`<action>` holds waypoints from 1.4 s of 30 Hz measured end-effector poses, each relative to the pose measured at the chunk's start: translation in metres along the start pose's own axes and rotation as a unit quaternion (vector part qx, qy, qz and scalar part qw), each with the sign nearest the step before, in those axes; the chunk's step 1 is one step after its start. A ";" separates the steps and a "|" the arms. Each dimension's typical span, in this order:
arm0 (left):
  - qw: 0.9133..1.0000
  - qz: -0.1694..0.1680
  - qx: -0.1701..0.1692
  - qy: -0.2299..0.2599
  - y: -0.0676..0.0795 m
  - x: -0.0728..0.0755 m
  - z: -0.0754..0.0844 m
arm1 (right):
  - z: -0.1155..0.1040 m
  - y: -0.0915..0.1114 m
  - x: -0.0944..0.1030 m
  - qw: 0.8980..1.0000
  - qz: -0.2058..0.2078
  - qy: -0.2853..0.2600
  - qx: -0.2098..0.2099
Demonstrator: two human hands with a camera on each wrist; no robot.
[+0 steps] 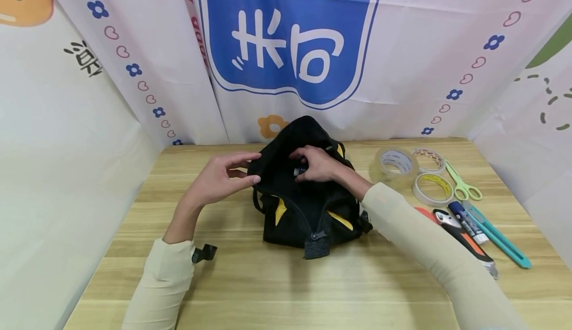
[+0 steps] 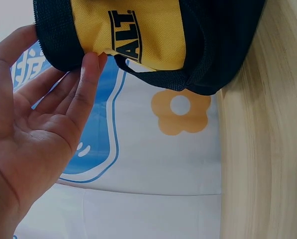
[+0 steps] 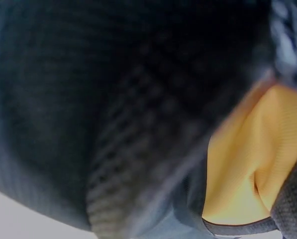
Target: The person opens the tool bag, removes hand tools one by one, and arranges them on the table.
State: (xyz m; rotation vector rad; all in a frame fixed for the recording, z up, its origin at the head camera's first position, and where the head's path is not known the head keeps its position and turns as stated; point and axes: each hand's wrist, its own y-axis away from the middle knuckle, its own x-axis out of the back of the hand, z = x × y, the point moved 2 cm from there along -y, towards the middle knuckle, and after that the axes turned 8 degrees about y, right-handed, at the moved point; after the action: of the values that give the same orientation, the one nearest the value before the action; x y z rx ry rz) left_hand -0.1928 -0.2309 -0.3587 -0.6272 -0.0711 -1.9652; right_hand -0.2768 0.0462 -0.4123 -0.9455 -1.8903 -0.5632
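Note:
A black and yellow tool bag (image 1: pixel 292 221) stands on the table with its zipped mouth spread wide. My left hand (image 1: pixel 223 176) pinches the rim at the bag's left side. In the left wrist view the fingers of that left hand (image 2: pixel 49 114) lie against the rim beside a yellow panel (image 2: pixel 133 35) with black lettering. Inside the mouth, my right hand (image 1: pixel 316 165) has curled fingers around a small dark object with a pale part (image 1: pixel 299 171), mostly hidden. Blurred black fabric (image 3: pixel 49 109) and a yellow panel (image 3: pixel 252 164) fill the right wrist view; the hand is not visible there.
On the right lie rolls of clear tape (image 1: pixel 393 166) and white tape (image 1: pixel 431 189), green scissors (image 1: pixel 464 186), a blue marker (image 1: pixel 468 222), a teal cutter (image 1: pixel 500 238) and an orange-black utility knife (image 1: pixel 466 238). A printed cloth (image 1: pixel 380 116) hangs behind the wooden table (image 1: pixel 250 290).

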 end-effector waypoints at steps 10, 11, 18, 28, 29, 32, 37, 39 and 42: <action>1.000 -0.003 0.003 -0.010 -0.002 0.000 0.002 | 0.003 0.008 -0.009 0.995 -0.100 0.003 0.000; 1.000 -0.004 0.003 -0.011 -0.002 0.000 0.002 | 0.002 0.009 -0.010 0.994 -0.107 0.005 0.005; 1.000 -0.005 0.004 -0.009 -0.002 -0.002 0.003 | 0.000 0.014 -0.013 0.994 -0.109 0.005 0.018; 1.000 -0.005 0.004 -0.005 -0.002 -0.003 0.003 | -0.006 0.018 -0.003 0.996 -0.075 -0.027 0.040; 1.000 -0.004 0.004 -0.005 -0.002 -0.003 0.003 | -0.007 0.018 -0.002 0.996 -0.071 -0.033 0.040; 1.000 -0.003 0.005 -0.003 -0.002 -0.003 0.004 | -0.012 0.021 0.005 0.996 -0.058 -0.050 0.043; 1.000 -0.002 0.005 0.002 -0.002 -0.003 0.004 | -0.020 0.028 0.017 0.995 -0.038 -0.079 0.048; 1.000 -0.001 0.004 0.003 -0.002 -0.002 0.003 | -0.022 0.032 0.023 0.995 -0.029 -0.084 0.047; 1.000 -0.001 0.005 0.003 -0.002 -0.002 0.002 | -0.025 0.040 0.032 0.995 -0.014 -0.088 0.050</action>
State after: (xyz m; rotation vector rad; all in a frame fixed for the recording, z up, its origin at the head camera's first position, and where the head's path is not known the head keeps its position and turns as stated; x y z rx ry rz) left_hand -0.1928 -0.2276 -0.3577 -0.6149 -0.0771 -1.9670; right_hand -0.2407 0.0646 -0.3727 -0.9296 -2.0721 -0.4082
